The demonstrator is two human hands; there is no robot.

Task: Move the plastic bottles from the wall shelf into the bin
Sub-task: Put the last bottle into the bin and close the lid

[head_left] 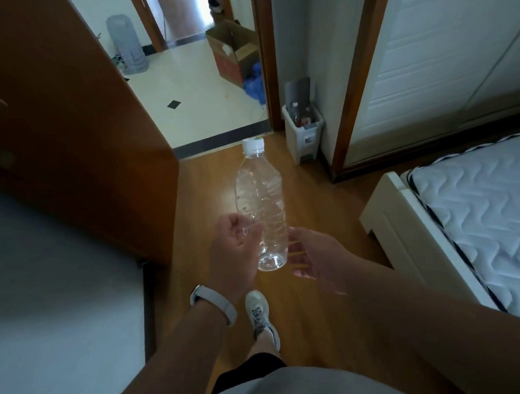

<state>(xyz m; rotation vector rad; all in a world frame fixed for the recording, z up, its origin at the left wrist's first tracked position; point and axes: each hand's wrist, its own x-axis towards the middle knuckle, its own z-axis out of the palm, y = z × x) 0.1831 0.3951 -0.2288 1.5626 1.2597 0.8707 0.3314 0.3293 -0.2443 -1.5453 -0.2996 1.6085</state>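
Both forearms are reaching forward and down over the wooden floor (315, 198). The left hand (236, 249), with a pale band (213, 306) on its wrist, is curling its fingers around the lower part of a clear plastic bottle (261, 203) and gripping it. The right hand (317, 256) is spreading open just beside the bottle's base, fingers loosely fanned and slightly blurred; whether they are touching the plastic is hard to tell.

The bottle is standing nearly upright in the air, its thin ribbed walls looking transparent and empty, topped with a white screw cap (253, 145). Ahead, well apart from it, a small pale rectangular bin (304, 130) is sitting on the floor against the wall by the doorway, its lid (298, 90) raised and something clear showing inside. To the right, a quilted white mattress (486, 208) is lying in a cream frame. A glossy brown door (66, 119) is standing open on the left.
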